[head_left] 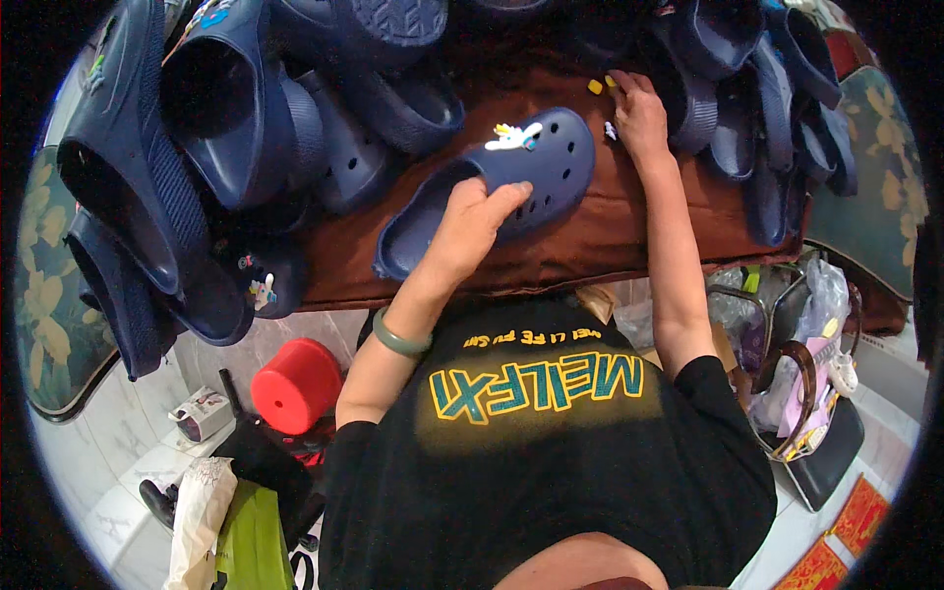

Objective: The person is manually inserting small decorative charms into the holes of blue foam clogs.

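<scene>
My left hand [464, 228] grips a navy clog [565, 147] by its side, the thumb on top of the vamp and the toe pointing right. A white cartoon figure charm [513, 137] with yellow and blue bits sits on the clog's upper. Several of its round holes are bare. Farther right, my right hand [639, 108] reaches over the brown cloth, its fingertips pinched at a small yellow piece [610, 82]. Beside these fingers lies another yellow piece [595, 88]. Close to the right wrist is a small white charm [611, 130].
Navy clogs are heaped on the left [211, 118] and right [733, 98] of the brown cloth-covered table [580, 246]. Below the table stand a red stool [297, 386], a green bag [251, 536] and a basket of bags [801, 393]. Patterned chair backs [865, 187] flank the table.
</scene>
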Demonstrator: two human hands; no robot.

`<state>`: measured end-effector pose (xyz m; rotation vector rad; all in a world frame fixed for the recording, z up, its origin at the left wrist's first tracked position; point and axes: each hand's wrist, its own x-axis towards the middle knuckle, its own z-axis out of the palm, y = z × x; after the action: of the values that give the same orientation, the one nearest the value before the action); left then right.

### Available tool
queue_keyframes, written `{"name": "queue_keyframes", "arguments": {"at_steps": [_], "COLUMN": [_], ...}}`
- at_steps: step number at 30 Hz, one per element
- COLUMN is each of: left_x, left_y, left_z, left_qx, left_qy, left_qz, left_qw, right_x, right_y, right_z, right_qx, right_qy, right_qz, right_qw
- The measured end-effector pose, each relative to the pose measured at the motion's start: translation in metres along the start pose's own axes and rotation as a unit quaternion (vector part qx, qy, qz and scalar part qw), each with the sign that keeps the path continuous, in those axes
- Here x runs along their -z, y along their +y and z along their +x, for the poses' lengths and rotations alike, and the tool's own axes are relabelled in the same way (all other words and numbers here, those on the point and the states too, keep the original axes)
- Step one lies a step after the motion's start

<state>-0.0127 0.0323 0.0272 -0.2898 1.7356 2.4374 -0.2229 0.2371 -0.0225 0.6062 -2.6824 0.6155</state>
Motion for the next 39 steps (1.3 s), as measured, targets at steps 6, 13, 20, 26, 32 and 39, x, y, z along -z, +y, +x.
{"name": "queue_keyframes", "arguments": {"at_steps": [6,13,20,26,32,39], "left_x": [-0.002,0.002,0.002,0.008,-0.001,0.004], "left_y": [0.006,0.015,0.014,-0.001,0.004,-0.008], "left_z": [-0.002,-0.005,-0.004,-0.004,-0.009,-0.006], "left_qx": [-0.018,0.031,0.019,0.024,-0.043,-0.070], "left_qy": [0.043,0.046,0.058,0.076,0.101,0.098], "left_qz": [-0.001,0.122,0.158,0.228,0.287,0.312], "left_qw": [0.999,0.991,0.986,0.970,0.952,0.943], "right_x": [0.036,0.055,0.046,0.064,0.074,0.072], "right_y": [-0.039,-0.105,-0.119,-0.127,-0.141,-0.152], "right_z": [-0.033,-0.112,-0.137,-0.140,-0.134,-0.126], "right_qx": [0.073,0.123,0.158,0.199,0.261,0.294], "right_qy": [0.079,0.041,0.042,0.010,-0.037,-0.057], "right_qz": [0.146,0.234,0.276,0.107,-0.015,-0.096], "right_qw": [0.983,0.964,0.947,0.974,0.964,0.949]}}
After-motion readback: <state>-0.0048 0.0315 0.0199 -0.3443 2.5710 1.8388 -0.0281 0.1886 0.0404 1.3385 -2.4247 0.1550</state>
